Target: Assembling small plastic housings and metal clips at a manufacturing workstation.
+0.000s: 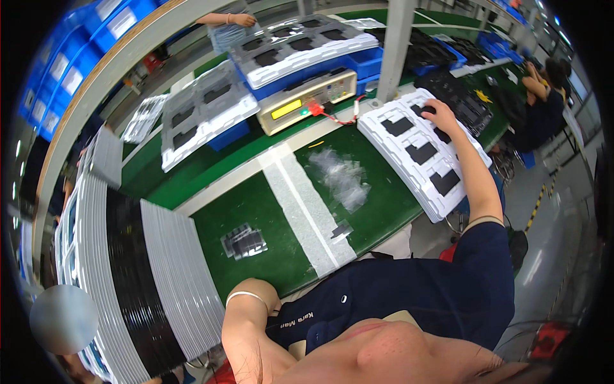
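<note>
My right hand point(441, 116) reaches to the far end of a white moulded tray point(390, 142) at the right. Its fingers are bent around a black flat piece point(426, 109) in one of the pockets. More black flat pieces point(422, 152) lie in the other pockets. At the table's near edge, my left hand point(263, 293) is bent in toward my body, its fingers hidden. Ahead of it, several dark strips in clear film point(244, 242) lie on the green mat point(268, 214). A heap of crumpled clear film point(342, 179) sits near the middle, with a small dark strip point(342, 230) closer to me.
A tall stack of trays point(173, 275) stands at the left. Behind the mat, a bench meter point(307, 102) with red leads sits below filled trays point(307, 51). A metal post point(398, 51) rises beside it. Another person point(547, 89) sits at the far right.
</note>
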### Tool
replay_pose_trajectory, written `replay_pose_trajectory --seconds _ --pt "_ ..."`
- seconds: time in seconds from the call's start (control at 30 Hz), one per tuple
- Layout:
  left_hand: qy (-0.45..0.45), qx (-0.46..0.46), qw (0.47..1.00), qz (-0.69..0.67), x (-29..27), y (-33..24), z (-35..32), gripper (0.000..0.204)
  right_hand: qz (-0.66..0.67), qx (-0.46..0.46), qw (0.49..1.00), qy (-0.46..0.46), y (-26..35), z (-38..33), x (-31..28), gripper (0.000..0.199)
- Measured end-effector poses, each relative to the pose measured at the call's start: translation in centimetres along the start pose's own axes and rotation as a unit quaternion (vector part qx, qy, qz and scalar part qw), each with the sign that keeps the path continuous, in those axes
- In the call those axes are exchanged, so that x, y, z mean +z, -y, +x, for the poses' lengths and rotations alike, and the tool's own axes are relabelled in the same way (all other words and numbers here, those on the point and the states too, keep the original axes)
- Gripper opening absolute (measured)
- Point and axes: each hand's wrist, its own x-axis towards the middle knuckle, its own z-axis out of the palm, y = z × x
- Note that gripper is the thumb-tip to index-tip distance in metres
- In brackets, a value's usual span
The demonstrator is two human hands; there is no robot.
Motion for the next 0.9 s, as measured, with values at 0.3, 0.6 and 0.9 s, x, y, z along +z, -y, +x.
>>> replay_pose_trajectory --seconds 0.3,0.6,0.9 --pt "0.054 -0.051 0.995 -0.072 -1.8 0.7 1.7 0.013 0.097 0.061 0.99 0.087 -1.4 1.2 -2.0 0.042" --pt "0.105 -0.07 0.99 -0.063 -3.2 0.9 4.8 0.014 0.126 0.076 0.989 0.013 -1.9 3.2 -1.7 0.046" --pt "0.179 -0.079 0.98 -0.024 -3.0 2.9 10.4 0.014 -0.194 0.217 0.944 -0.154 -0.4 13.9 2.4 0.07"
